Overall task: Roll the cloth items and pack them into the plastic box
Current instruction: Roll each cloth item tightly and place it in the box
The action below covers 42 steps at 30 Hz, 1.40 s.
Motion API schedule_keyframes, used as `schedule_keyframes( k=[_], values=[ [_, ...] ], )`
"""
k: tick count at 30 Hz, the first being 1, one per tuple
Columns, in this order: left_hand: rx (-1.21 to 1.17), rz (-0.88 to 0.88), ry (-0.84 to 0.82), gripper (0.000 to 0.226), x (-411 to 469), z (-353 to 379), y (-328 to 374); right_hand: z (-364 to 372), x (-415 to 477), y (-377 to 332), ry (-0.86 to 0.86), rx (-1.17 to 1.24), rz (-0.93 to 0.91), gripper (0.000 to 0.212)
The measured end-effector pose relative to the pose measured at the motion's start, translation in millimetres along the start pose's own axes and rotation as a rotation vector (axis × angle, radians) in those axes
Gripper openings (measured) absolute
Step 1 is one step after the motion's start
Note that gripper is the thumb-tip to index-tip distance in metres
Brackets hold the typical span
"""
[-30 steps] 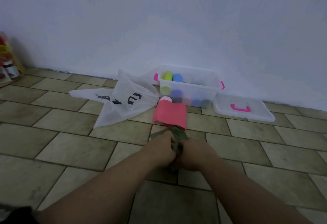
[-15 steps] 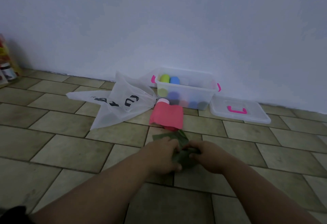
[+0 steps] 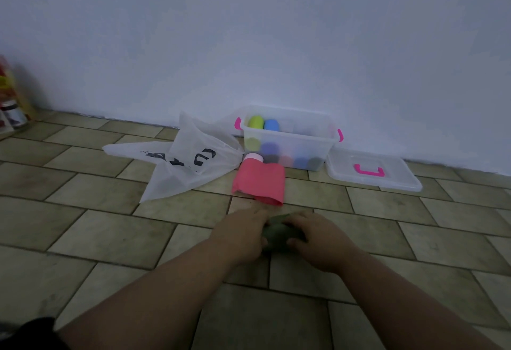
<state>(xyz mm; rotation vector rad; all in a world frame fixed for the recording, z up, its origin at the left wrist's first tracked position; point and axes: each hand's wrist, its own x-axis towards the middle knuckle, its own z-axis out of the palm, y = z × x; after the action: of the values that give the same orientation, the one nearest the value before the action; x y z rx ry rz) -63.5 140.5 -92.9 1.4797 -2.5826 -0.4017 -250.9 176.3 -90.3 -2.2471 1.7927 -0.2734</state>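
Low on the tiled floor (image 3: 110, 233), between both hands: a dark green cloth (image 3: 279, 232), bunched into a short thick roll. Gripped at its left end by the left hand (image 3: 243, 235), fingers curled in against the fabric; covered from the right by the right hand (image 3: 318, 242), fingers bent over the top, thumb tucked at the near side. Just beyond the fingertips, a red cloth (image 3: 260, 182) spread flat, with a pink roll (image 3: 253, 157) at its far left corner. Behind that, against the wall, the clear plastic box (image 3: 329, 139), lid off, holding a green roll (image 3: 255, 122), a blue roll (image 3: 271, 125) and more, too blurred to count. Right of the box, flat on the floor, its lid (image 3: 387, 181); left of it, a crumpled white plastic bag (image 3: 190, 164).
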Motion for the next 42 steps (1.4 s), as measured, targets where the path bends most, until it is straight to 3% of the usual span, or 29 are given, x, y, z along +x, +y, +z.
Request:
schedule_keyframes(
  k=[3, 6, 9, 12, 14, 16, 18, 20, 21, 24, 28, 32, 35, 38, 42],
  values=[
    [-0.027, -0.041, -0.026, 0.035, 5, -4, -6, 6, -2, -1, 0.023, -0.017, -0.038, 0.052],
    [0.047, 0.028, 0.053, 0.051, 4, 1, -5, 5, 0, -2, 0.037, -0.063, -0.057, 0.048],
    [0.036, 0.043, 0.101, 0.046, 3, 4, -4, 3, 2, -6, 0.031, -0.066, -0.117, 0.057],
    [0.035, -0.022, 0.108, 0.038, 5, 2, -2, 6, 2, -10, 0.034, -0.1, -0.089, 0.055],
    [-0.023, -0.173, 0.225, 0.041, 5, 5, -1, 6, 5, -13, 0.036, -0.115, -0.017, 0.045],
    [-0.295, -0.405, 0.278, 0.057, 2, 5, 4, 5, 10, -17, 0.02, -0.073, 0.088, 0.036],
    [-0.787, -0.6, 0.195, 0.068, 2, 4, 15, 5, 13, -22, -0.002, -0.001, 0.194, 0.027],
    [-1.224, -0.697, 0.107, 0.065, 3, 5, 28, 5, 14, -29, -0.029, 0.078, 0.279, 0.019],
    [-1.325, -0.716, 0.097, 0.06, 5, 6, 31, 5, 14, -32, -0.041, 0.135, 0.31, 0.015],
    [-1.468, -0.764, 0.124, 0.045, 12, 5, 34, 8, 7, -42, -0.059, 0.288, 0.332, 0.011],
    [-1.533, -0.836, 0.131, 0.042, 15, 0, 27, 9, -6, -55, -0.058, 0.502, 0.257, 0.015],
    [-1.751, -0.863, -0.011, 0.025, 17, -13, 24, -12, 5, -52, -0.079, 0.89, 0.433, 0.02],
    [-1.638, -0.776, -0.039, 0.032, 33, -27, 25, -34, 22, -40, -0.124, 1.197, 0.541, 0.016],
    [-1.409, -0.578, -0.009, 0.043, 71, -52, 17, -67, 48, -21, -0.162, 1.339, 0.492, 0.009],
    [-0.926, -0.324, 0.056, 0.081, 141, -89, -3, -122, 103, 10, -0.155, 1.436, 0.473, 0.044]
  ],
)
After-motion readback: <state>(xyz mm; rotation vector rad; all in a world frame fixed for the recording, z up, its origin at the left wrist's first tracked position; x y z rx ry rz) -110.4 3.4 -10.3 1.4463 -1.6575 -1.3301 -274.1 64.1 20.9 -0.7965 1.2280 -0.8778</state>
